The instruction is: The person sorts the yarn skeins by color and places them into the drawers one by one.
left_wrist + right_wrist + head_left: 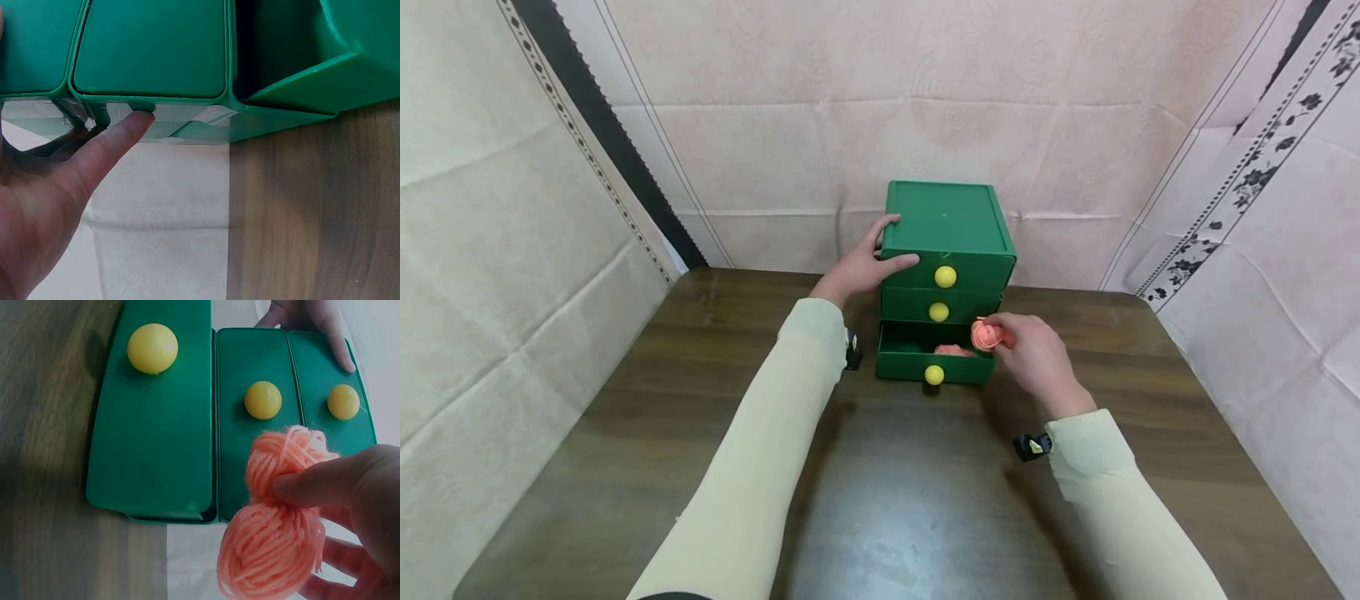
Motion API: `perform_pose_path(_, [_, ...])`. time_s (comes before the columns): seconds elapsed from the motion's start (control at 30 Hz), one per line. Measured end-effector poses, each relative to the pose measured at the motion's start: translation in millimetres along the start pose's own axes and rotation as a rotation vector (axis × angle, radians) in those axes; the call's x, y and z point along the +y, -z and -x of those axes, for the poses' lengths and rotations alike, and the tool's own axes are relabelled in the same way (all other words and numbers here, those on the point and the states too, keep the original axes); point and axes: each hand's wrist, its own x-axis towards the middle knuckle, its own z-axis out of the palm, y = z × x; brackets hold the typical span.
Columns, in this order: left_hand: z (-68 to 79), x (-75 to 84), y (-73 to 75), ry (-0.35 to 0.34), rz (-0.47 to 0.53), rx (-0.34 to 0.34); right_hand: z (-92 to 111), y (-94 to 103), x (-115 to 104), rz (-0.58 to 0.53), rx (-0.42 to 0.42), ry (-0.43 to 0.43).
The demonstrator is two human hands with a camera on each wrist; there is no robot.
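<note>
A small green drawer cabinet (951, 218) with round yellow knobs stands at the back of the table, its bottom drawer (898, 364) pulled out. My left hand (865, 265) presses against the cabinet's upper left side, fingers spread, thumb stretched across the front edge. Above the right end of the pulled-out drawer, my right hand (1037, 354) pinches a coral-pink yarn skein (275, 544) between thumb and fingers. The skein is narrowed at its middle, where the thumb (312, 484) lies. More pink yarn (953, 350) lies inside the drawer, partly hidden by its front.
The brown wooden table (880, 517) runs up to a pale patterned cloth (760, 167) hanging behind the cabinet. Similar cloth hangs at left and right. Two upper drawers (902, 302) sit closed above the pulled-out one.
</note>
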Motion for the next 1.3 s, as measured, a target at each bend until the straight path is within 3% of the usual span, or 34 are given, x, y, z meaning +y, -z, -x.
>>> perform_pose_path(0.27, [-2.8, -2.4, -0.8, 0.004, 0.000, 0.006, -3, -6.6, -8, -0.021, 0.020, 0.037])
perform_pose_path(0.6, [-17.9, -26.6, -6.2, -0.005, -0.039, 0.045, -4, -19.1, -19, -0.038, 0.002, 0.064])
perform_pose_path(0.87, [-20.3, -27.5, -6.5, -0.012, -0.028, 0.053, -9, -28.3, -23, -0.066, 0.004, 0.117])
perform_pose_path(1.3, [-22.6, -27.9, -5.2, -0.020, -0.028, 0.058, -17, -36.3, -30, 0.016, 0.037, 0.208])
